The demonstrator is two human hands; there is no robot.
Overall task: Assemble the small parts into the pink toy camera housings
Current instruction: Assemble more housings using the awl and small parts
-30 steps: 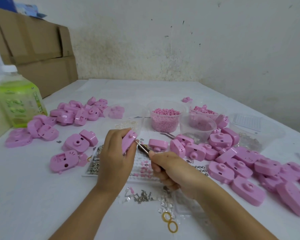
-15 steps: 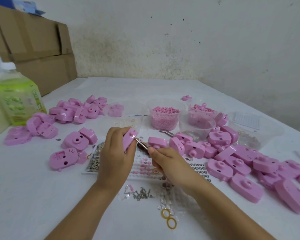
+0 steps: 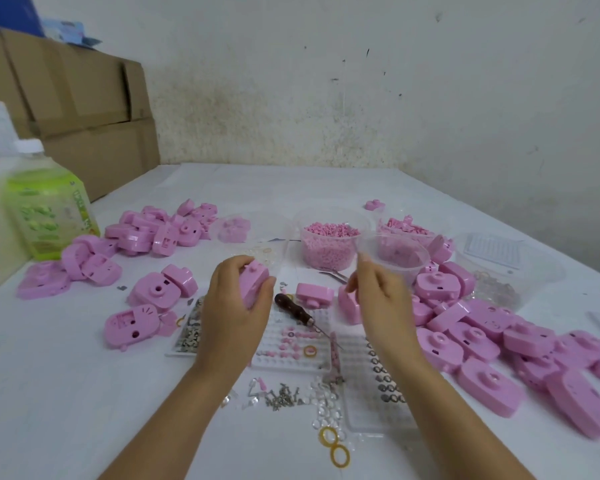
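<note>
The left hand (image 3: 234, 313) hovers over the left edge of the white peg tray (image 3: 291, 362). Its fingers and thumb are curled round a pink camera housing (image 3: 255, 284), which sits at the fingertips, tilted on edge above the tray's far left corner. The right hand (image 3: 381, 299) hangs above the tray's right side, fingers loosely spread and holding nothing that shows, its forefinger close to a clear cup (image 3: 400, 254) beyond the tray. A wooden-handled awl (image 3: 297, 310) lies across the tray between the hands, touched by neither. More pink housings (image 3: 471, 344) are heaped right of the tray, and loose screws (image 3: 281, 396) lie on its near side
</note>
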